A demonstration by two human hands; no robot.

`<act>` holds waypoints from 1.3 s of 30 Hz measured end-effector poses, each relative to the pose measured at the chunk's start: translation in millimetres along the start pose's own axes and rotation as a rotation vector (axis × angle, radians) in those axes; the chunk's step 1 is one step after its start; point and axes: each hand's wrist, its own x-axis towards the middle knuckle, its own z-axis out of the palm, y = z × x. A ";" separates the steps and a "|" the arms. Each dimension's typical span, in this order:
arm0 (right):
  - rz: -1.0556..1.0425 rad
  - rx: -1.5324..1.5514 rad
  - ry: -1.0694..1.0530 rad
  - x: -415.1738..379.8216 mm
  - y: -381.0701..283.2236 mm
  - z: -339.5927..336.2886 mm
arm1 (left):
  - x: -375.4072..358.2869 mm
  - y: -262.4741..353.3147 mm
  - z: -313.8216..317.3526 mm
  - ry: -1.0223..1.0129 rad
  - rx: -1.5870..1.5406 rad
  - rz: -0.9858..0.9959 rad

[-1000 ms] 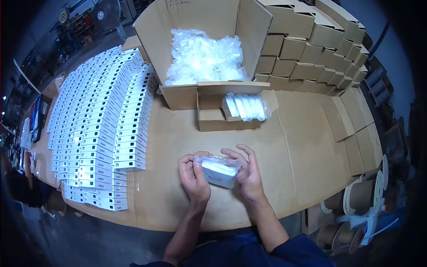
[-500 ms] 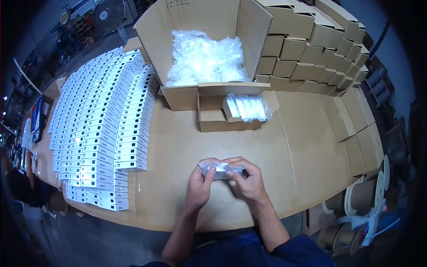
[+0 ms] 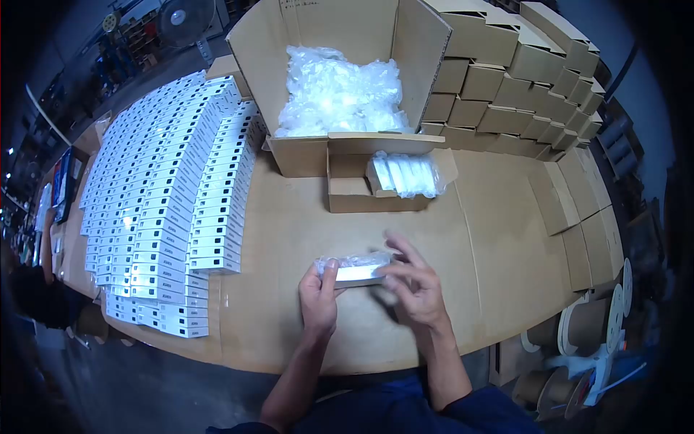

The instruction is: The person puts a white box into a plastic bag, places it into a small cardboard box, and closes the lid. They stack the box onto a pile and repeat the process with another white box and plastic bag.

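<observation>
My left hand (image 3: 318,300) grips the left end of a small white box (image 3: 358,273), thumb on the near side. Clear plastic wrap (image 3: 354,260) lies along the box's top and far side. At the right end, my right hand (image 3: 416,289) has its fingers apart, the fingertips close to the box's corner. Beyond the hands, an open brown carton (image 3: 376,205) holds several plastic-wrapped white packs (image 3: 405,176) standing in a row on its right side.
A large open carton (image 3: 300,158) full of clear plastic wrap (image 3: 340,90) stands at the back. Stacked white boxes (image 3: 159,210) fill the left side. Brown cartons (image 3: 506,87) are piled at back right, with more along the right edge. Spools (image 3: 585,322) stand off the right side; another person (image 3: 36,289) is at far left.
My right hand has let go of the box's right end and spread its fingers. More of the white box's face now shows, still in my left hand. The view has shifted slightly.
</observation>
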 end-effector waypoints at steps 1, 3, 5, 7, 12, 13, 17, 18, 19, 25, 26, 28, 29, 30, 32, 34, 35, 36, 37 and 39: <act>-0.056 -0.075 -0.109 0.5 -0.4 -5.8 | 0.8 -1.0 -0.7 -0.010 -0.007 0.005; 0.049 -0.092 -0.302 3.3 -4.8 -8.6 | 3.6 -5.7 -4.2 -0.037 -0.004 0.008; 0.162 -0.078 -0.266 2.8 -7.9 -5.3 | 5.6 -12.9 -11.9 -0.060 0.017 0.005; 0.102 -0.055 -0.215 6.1 -6.5 -3.2 | 7.0 -11.3 -15.3 -0.087 -0.050 -0.020; 0.233 -0.035 -0.207 1.8 1.9 -4.8 | -2.3 38.6 -3.0 -0.231 -0.049 -0.078; 0.236 -0.026 -0.204 1.0 5.6 -6.3 | -1.4 37.0 -8.7 -0.324 0.017 -0.028; 0.110 -0.082 -0.255 6.0 6.3 -14.2 | 2.3 34.0 -23.8 -0.518 0.231 0.055; 0.044 -0.122 -0.286 9.7 1.8 -16.1 | 4.9 36.8 -25.3 -0.524 0.303 0.090; 0.030 -0.207 -0.267 12.6 -4.4 -16.5 | 6.6 38.2 -25.3 -0.530 0.373 0.126; -0.179 -0.623 -0.338 29.9 -36.3 -16.0 | 15.2 49.3 -24.4 -0.503 0.434 0.113; -0.274 -0.682 -0.369 34.8 -38.4 -14.3 | 17.2 51.0 -24.8 -0.513 0.452 0.130; -0.292 -0.730 -0.495 39.7 -38.4 -16.0 | 24.3 54.1 -29.9 -0.562 0.517 0.177; -0.302 -0.753 -0.560 42.8 -38.4 -17.3 | 27.7 54.7 -31.8 -0.584 0.549 0.201; -0.335 -0.719 -0.541 48.0 -38.8 -18.7 | 30.4 54.0 -32.0 -0.543 0.496 0.196; -0.402 -0.648 -0.506 62.6 -40.2 -21.7 | 35.0 52.8 -30.9 -0.458 0.389 0.185; -0.444 -0.668 -0.378 79.9 -40.6 -25.0 | 41.8 62.0 -25.2 -0.354 0.676 0.369; -0.464 -0.677 -0.312 89.1 -40.7 -25.8 | 46.8 66.5 -22.6 -0.299 0.818 0.460; -0.510 -0.708 -0.184 98.5 -38.6 -21.8 | 56.4 63.5 -25.9 -0.268 1.076 0.658; -0.536 -0.746 -0.111 104.8 -31.3 -20.3 | 63.2 62.1 -25.3 -0.269 1.191 0.666; -0.582 -0.775 -0.008 118.4 -20.0 -12.4 | 72.6 59.8 -22.0 -0.265 1.423 0.676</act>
